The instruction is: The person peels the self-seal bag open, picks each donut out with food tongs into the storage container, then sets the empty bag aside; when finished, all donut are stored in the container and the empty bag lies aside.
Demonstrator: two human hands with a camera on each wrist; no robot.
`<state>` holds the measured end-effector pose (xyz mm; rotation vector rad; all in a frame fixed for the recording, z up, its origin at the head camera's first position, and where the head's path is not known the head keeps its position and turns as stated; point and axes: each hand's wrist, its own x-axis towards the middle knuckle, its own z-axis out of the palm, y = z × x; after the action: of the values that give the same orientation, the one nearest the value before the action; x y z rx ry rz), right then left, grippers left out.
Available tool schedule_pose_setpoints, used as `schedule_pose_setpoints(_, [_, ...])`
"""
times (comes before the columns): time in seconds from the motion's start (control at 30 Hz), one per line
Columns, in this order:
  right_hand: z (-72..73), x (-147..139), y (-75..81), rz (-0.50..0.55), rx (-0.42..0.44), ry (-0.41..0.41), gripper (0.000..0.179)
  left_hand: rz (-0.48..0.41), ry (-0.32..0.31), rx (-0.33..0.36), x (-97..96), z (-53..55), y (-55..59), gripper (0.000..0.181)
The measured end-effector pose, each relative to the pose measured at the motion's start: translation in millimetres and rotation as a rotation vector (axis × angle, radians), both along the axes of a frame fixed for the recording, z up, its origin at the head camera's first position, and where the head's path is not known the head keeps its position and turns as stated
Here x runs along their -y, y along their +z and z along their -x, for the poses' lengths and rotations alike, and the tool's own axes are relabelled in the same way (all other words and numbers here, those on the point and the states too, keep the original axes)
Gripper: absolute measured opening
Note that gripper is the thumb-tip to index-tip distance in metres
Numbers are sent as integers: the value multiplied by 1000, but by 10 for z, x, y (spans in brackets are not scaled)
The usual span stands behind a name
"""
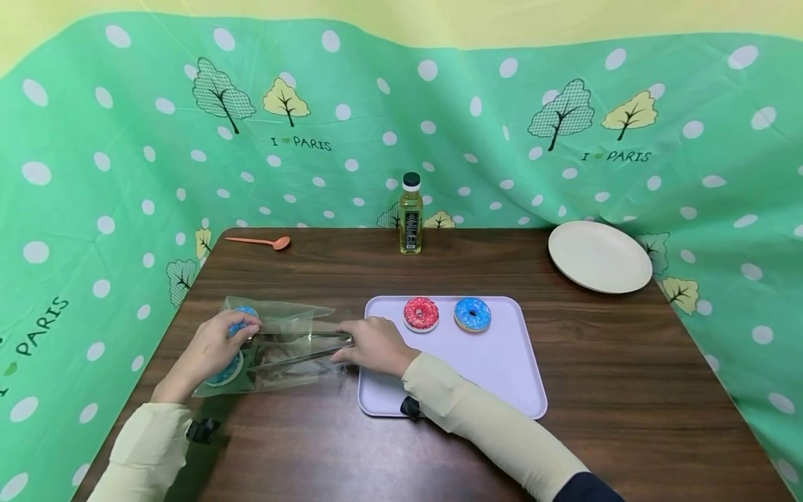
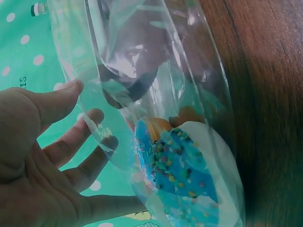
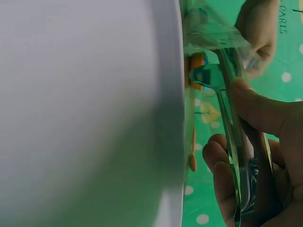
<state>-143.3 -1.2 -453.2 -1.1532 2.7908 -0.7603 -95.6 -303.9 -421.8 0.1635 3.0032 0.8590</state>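
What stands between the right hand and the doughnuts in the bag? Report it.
The clear bag does: its film encloses the doughnuts. The tongs in the right hand point towards them, but whether film separates the tips from the doughnuts, I cannot tell.

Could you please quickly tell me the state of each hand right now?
Left hand: closed, holding the edge of the clear bag.
Right hand: closed, holding the tongs.
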Motion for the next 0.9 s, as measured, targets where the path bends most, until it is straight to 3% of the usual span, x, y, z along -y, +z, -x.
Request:
schedule_pose_setpoints(0.37, [63,199,32,-38,-24,83,53,-12,-4,8,-12,0,1,22])
schedule_pose_setpoints(0.9, [111,407,-21,-83,35,82,54,0,6,8,-14,-2,10,21])
